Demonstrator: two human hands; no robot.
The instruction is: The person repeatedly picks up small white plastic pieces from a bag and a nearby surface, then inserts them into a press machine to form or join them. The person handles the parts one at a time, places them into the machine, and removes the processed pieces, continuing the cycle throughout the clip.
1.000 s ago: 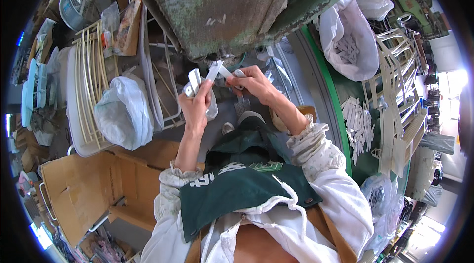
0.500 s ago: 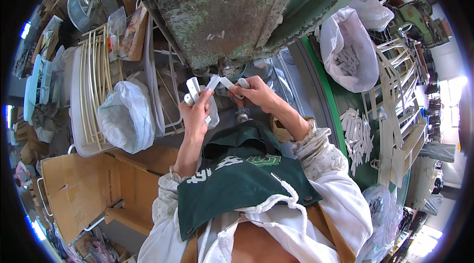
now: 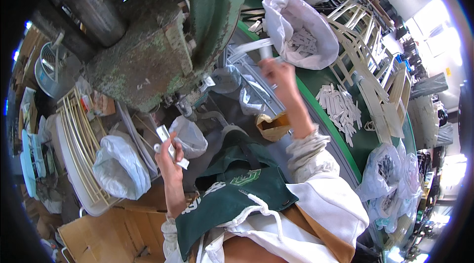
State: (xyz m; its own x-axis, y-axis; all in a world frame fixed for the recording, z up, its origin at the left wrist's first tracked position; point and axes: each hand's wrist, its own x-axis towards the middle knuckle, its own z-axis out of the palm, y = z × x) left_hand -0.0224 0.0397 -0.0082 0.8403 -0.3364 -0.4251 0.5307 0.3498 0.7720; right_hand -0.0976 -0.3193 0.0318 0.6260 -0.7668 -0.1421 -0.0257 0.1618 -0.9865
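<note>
My left hand (image 3: 170, 162) is closed around a few white plastic-looking strips (image 3: 163, 133), which stick out above and below the fingers. Farther right, my right hand (image 3: 277, 74) is raised and smeared by motion, its fingers closed on white strips (image 3: 256, 45). It is just left of a white sack (image 3: 321, 55) whose open mouth shows many small white pieces (image 3: 302, 41). More strips lie in a loose pile (image 3: 339, 110) on the green-topped table (image 3: 308, 83), right of my right forearm.
A worn green machine (image 3: 148, 65) stands in front of me. Left are an open white bag (image 3: 118, 164) and long cream rods (image 3: 74, 139) on a tray. A cardboard box (image 3: 108, 233) sits lower left, a brown bag (image 3: 274, 127) ahead, and racked frames (image 3: 380, 80) at far right.
My hands have parted: the right one has swung right and away from me toward the sack with white strips. The left keeps its strips, lower and farther left. The whole view has turned right.
</note>
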